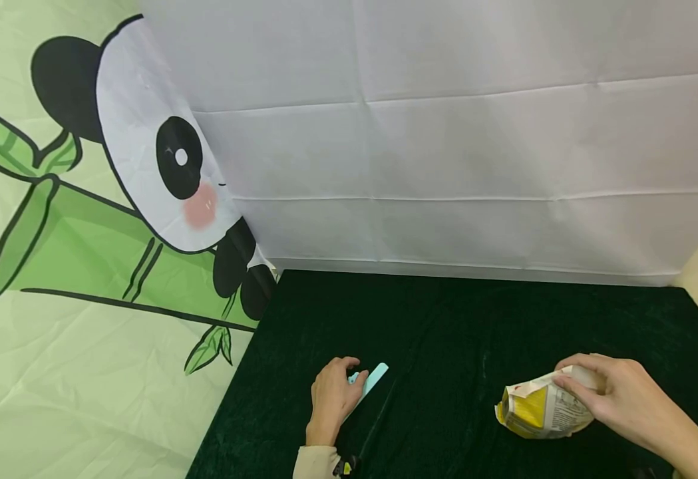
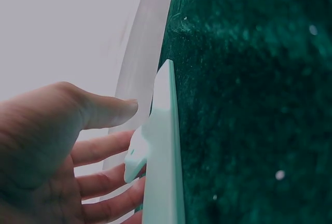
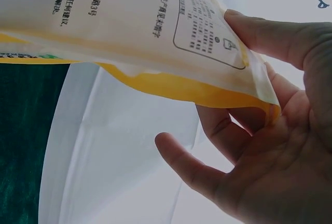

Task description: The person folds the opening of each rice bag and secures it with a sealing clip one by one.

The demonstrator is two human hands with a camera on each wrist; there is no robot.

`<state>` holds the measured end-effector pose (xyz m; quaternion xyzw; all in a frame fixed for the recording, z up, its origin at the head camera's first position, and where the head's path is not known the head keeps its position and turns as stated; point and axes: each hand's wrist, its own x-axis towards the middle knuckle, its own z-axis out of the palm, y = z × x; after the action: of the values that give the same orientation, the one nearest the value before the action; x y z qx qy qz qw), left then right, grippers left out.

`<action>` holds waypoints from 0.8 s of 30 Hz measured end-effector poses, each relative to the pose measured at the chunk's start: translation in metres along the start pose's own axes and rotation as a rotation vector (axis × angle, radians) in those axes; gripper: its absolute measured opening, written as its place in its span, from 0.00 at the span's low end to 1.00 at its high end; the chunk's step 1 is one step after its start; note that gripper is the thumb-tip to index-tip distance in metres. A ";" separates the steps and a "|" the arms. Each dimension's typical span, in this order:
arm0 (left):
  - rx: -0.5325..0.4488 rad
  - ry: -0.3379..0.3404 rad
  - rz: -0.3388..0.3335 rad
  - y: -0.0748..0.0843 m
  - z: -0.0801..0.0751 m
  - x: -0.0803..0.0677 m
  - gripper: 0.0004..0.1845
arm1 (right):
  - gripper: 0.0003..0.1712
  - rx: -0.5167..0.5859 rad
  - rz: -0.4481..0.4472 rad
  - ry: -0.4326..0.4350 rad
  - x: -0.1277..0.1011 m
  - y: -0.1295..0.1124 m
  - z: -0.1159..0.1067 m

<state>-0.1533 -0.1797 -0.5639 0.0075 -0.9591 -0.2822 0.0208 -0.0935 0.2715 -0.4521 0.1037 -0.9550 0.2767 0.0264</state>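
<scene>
Dark green cloth covers the tabletop [image 1: 444, 332] under my hands. Nearest me is my left sleeve [image 1: 315, 461], and past it my left hand [image 1: 333, 396] sits loose beside a pale aqua clip [image 1: 376, 379] that appears to lie on the cloth: fingers reaching behind it, thumb clear, so I have no grip on it. Well off to its right, my right hand [image 1: 630, 399] pinches one end of a crumpled white-and-yellow bag [image 1: 555, 406]; whether the bag rests on the cloth or hangs just over it, I can't tell.

To pick up the clip well, I'd lay my thumb flat against it, opposite the fingers, without catching the little tab. For the bag, a light pinch should do; squeezing hard would probably crease the film more.

From my head, the thumb seems almost on the clip; the left wrist view shows the gap, and the tab [image 2: 136, 159] sticking out. My right wrist view gives the bag's small print and yellow edge, and one finger [image 3: 192, 167] standing free of it. Farther back, a white sheet [image 1: 456, 146] rises behind the tabletop, and only the head view has the panda backdrop [image 1: 145, 133], off to the left
</scene>
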 end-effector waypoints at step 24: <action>-0.013 -0.034 -0.014 0.005 -0.008 0.000 0.18 | 0.06 0.010 -0.016 -0.009 0.002 -0.001 -0.004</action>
<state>-0.1529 -0.1801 -0.5548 0.0092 -0.9574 -0.2886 0.0027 -0.0947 0.2721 -0.4482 0.1126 -0.9529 0.2806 0.0238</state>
